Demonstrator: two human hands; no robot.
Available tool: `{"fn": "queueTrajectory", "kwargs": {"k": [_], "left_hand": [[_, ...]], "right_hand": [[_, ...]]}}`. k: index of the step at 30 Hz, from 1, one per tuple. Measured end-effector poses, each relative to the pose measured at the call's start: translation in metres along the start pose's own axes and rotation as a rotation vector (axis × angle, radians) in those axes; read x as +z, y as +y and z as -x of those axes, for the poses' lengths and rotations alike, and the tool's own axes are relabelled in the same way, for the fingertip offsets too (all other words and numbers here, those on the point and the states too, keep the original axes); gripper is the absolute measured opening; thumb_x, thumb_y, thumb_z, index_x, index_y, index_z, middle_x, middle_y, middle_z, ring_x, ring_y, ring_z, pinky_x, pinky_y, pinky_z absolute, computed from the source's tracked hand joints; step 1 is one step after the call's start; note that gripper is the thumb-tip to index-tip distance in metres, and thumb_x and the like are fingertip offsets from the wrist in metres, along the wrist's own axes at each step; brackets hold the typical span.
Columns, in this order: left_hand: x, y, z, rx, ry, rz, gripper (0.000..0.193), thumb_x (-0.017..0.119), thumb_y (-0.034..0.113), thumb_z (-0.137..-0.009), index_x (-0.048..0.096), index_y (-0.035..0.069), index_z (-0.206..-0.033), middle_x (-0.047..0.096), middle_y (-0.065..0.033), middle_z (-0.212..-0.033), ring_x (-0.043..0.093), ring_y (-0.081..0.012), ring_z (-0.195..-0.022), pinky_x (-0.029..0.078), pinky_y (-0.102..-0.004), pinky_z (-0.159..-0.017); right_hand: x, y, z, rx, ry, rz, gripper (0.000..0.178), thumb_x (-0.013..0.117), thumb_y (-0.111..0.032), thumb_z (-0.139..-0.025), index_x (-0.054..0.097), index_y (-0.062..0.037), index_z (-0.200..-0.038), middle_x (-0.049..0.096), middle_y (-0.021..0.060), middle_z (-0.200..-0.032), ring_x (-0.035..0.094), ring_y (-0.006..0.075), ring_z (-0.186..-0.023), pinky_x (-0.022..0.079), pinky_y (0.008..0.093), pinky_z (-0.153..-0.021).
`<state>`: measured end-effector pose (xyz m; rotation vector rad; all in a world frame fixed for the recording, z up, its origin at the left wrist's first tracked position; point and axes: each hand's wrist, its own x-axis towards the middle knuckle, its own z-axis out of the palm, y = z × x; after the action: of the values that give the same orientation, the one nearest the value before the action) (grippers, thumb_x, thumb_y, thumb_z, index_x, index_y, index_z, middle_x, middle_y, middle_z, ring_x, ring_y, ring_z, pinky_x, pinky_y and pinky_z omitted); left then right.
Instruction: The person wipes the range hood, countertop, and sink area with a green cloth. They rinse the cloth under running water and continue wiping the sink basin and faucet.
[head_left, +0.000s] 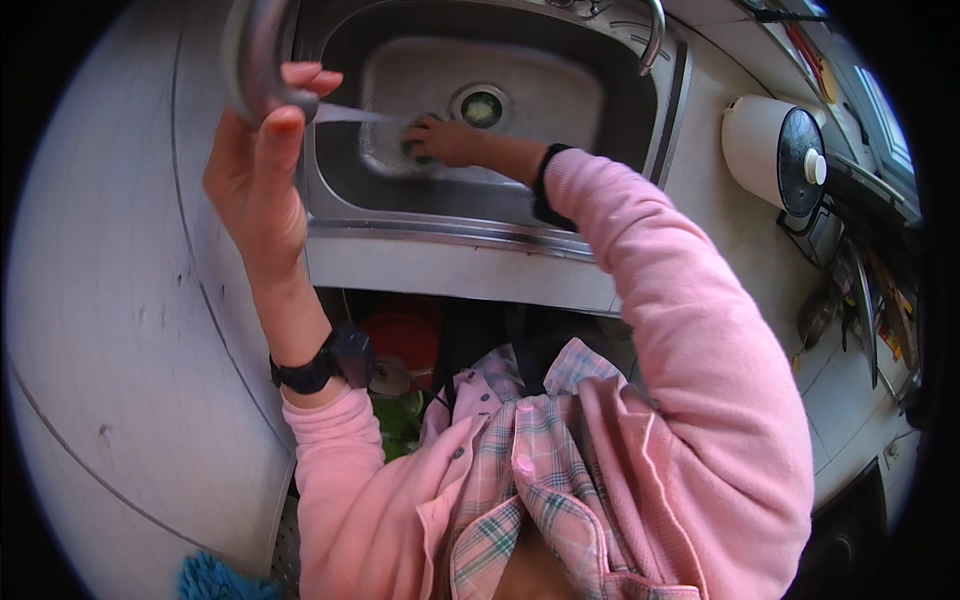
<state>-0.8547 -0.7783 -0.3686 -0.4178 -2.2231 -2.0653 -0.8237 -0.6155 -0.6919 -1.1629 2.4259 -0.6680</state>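
Basically, one curved metal spout (256,60) sits in the left hand (262,185), whose thumb and fingers close around its mouth. Its long axis comes down from the far edge of the view, then bends so that the mouth points right, toward the right hand (450,142). One stream of water (350,113) runs from it that way. Down in the sink, the right hand curls its fingers over one green thing (416,150), too blurred and covered to tell its long axis.

Both hands work over one sink (345,170). Just beyond the right hand is its one drain (482,108), with something pale green inside. Farther off, beyond and to the right of that hand, stands a second, smaller spout (655,40). Well to the right of both hands, one white cooker (765,150) with a dark lid is on the desk (690,180). Two black bands show, one per wrist. Nearer the body than the left hand lies one fluffy blue thing (222,578).
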Motion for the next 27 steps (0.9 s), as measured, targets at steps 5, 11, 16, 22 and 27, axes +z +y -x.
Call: {"fn": "queueTrajectory", "kwargs": {"k": [5, 11, 16, 22, 27], "left_hand": [[-0.005, -0.004, 0.000, 0.024, -0.056, 0.024, 0.037, 0.065, 0.036, -0.088, 0.064, 0.002, -0.103, 0.068, -0.0106, -0.100, 0.065, -0.0182, -0.093, 0.046, -0.0240, -0.087], [-0.007, -0.007, 0.001, 0.096, -0.083, -0.130, 0.046, 0.055, 0.047, -0.091, 0.062, 0.004, -0.107, 0.068, -0.0118, -0.096, 0.063, -0.0202, -0.097, 0.042, -0.0355, -0.096], [0.002, -0.004, 0.002, 0.020, -0.018, 0.043, 0.036, 0.063, 0.038, -0.089, 0.065, 0.005, -0.101, 0.068, -0.0091, -0.096, 0.065, -0.0163, -0.092, 0.046, -0.0252, -0.087], [0.005, 0.004, 0.002, -0.028, -0.020, -0.039, 0.037, 0.061, 0.040, -0.089, 0.064, 0.006, -0.103, 0.068, -0.0087, -0.093, 0.064, -0.0160, -0.092, 0.046, -0.0291, -0.090], [0.014, 0.012, 0.014, -0.113, -0.025, -0.030, 0.038, 0.062, 0.039, -0.089, 0.063, 0.005, -0.105, 0.068, -0.0085, -0.093, 0.063, -0.0161, -0.093, 0.045, -0.0288, -0.092]], "right_hand": [[-0.025, 0.009, 0.047, 0.197, -0.436, -0.161, 0.043, 0.063, -0.011, -0.068, 0.063, -0.0187, -0.111, 0.057, 0.0074, -0.122, 0.052, 0.0304, -0.114, 0.048, 0.0411, -0.090], [-0.054, -0.071, -0.068, 0.436, -0.077, -1.245, 0.051, 0.060, -0.033, -0.083, 0.051, -0.0150, -0.130, 0.057, 0.0122, -0.120, 0.054, 0.0242, -0.108, 0.043, 0.0351, -0.093], [-0.040, -0.104, -0.024, 0.475, -0.127, -1.001, 0.057, 0.052, -0.042, -0.088, 0.042, -0.0130, -0.136, 0.059, 0.0168, -0.119, 0.054, 0.0282, -0.110, 0.039, 0.0385, -0.096], [-0.078, -0.079, 0.165, 0.638, -0.293, -0.742, 0.050, 0.046, -0.035, -0.088, 0.045, -0.0151, -0.134, 0.060, 0.0203, -0.115, 0.055, 0.0360, -0.109, 0.040, 0.0448, -0.095], [-0.112, -0.042, 0.233, 0.506, -0.619, 0.086, 0.035, 0.051, -0.026, -0.085, 0.063, -0.0085, -0.113, 0.065, 0.0135, -0.108, 0.057, 0.0272, -0.108, 0.045, 0.0433, -0.088]]}}
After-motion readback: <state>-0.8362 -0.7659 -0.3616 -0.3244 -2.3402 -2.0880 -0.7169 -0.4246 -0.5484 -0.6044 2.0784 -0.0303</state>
